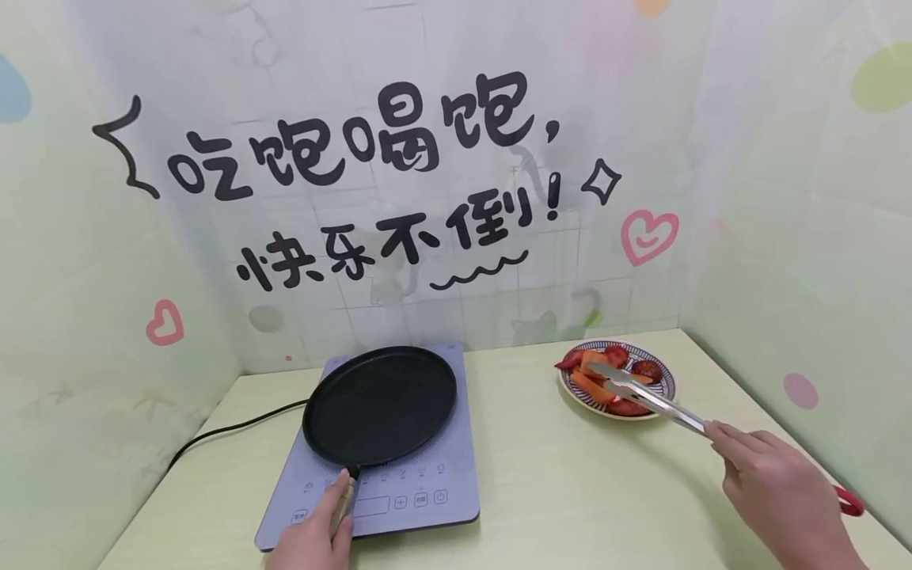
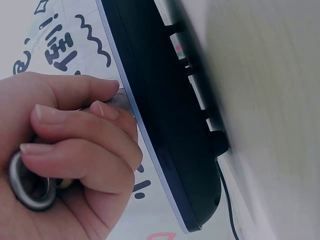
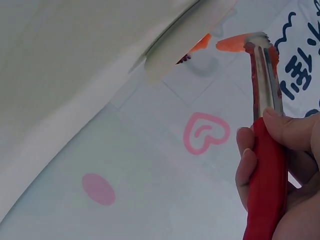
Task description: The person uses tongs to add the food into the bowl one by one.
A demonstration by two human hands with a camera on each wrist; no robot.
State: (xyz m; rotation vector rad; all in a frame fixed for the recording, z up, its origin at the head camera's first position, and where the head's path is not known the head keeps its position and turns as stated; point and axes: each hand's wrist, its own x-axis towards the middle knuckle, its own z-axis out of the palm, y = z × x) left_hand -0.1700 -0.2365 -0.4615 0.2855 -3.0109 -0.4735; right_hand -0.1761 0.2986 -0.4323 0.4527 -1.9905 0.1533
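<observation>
A black flat pan [image 1: 380, 404] sits on a grey induction cooktop [image 1: 435, 475]. My left hand [image 1: 317, 538] grips the pan's handle [image 1: 343, 500] at the front; in the left wrist view its fingers [image 2: 75, 150] curl round the metal handle end [image 2: 27, 185]. My right hand [image 1: 773, 491] holds metal tongs [image 1: 644, 393] with red grips [image 3: 267, 185]. The tong tips reach over a striped plate [image 1: 666, 388] of red and orange cut pieces [image 1: 594, 380], and an orange piece [image 3: 231, 43] lies at the tip in the right wrist view.
The cooktop's black cord [image 1: 228, 431] runs off to the left over the pale wooden table [image 1: 570, 491]. Decorated walls close in behind and on both sides. The cooktop's dark side [image 2: 170, 125] fills the left wrist view.
</observation>
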